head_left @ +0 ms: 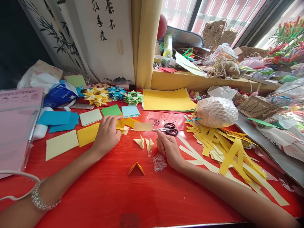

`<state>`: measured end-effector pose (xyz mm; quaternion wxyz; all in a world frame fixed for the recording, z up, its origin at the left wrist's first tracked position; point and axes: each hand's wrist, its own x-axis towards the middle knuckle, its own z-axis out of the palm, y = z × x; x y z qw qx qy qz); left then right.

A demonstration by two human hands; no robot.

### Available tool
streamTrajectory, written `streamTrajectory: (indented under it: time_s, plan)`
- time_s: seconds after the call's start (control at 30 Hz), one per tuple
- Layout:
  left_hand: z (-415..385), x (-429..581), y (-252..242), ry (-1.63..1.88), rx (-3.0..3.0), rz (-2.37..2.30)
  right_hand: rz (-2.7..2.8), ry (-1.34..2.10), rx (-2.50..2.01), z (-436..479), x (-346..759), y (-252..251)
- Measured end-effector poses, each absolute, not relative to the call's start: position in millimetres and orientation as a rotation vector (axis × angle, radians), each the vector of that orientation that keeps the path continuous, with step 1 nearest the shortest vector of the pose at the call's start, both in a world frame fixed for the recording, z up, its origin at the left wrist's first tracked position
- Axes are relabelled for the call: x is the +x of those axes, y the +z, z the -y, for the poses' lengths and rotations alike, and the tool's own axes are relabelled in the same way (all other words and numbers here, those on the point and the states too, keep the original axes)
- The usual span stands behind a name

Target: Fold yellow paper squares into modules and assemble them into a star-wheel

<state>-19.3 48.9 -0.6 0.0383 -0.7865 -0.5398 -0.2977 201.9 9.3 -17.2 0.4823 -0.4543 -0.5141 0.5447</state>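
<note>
My left hand (108,133) rests on the red table (114,193) with its fingers curled on a small pile of yellow paper pieces (123,124). My right hand (167,146) lies on the table in a loose fist, with nothing visible in it. It sits just below a pair of black-handled scissors (169,129). Between my hands lie two pale folded paper triangles (144,143) and a pale paper rectangle (142,126). A folded orange-yellow triangle (136,168) stands nearer to me.
Stacks of coloured paper squares (90,116) and folded paper stars (97,95) lie at the left and back. Yellow sheets (167,99), a foam-netted round object (216,112) and a heap of yellow paper strips (228,148) fill the right. A cluttered windowsill (213,80) runs behind.
</note>
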Motion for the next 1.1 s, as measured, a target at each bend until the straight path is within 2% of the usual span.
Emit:
streamTrajectory:
  time_s: [0.17,0.4,0.57,0.77,0.93,1.1]
  plan:
    - [-52.7,-22.1,-6.2,-0.811,-2.341,1.710,1.249,1.316,-1.058,-9.0,201.9,-17.8]
    - [-38.3,-17.2,11.4,-1.231,-2.305,1.627,1.287,1.324,-1.077,-5.3,201.3,-11.5]
    - [-24.3,-9.3,14.2,-1.386,-2.290,1.666,1.332,1.368,-1.056,0.1,199.4,-4.2]
    - [-22.3,-5.7,8.7,-1.213,-2.402,1.443,1.472,1.454,-1.055,3.6,196.6,-0.7]
    - [-31.4,-9.1,8.7,-1.069,-2.446,1.417,1.380,1.513,-1.049,-1.4,197.0,-2.9]
    - [-28.1,-8.6,14.8,-1.293,-2.303,1.407,1.397,1.482,-1.003,0.2,198.4,-3.5]
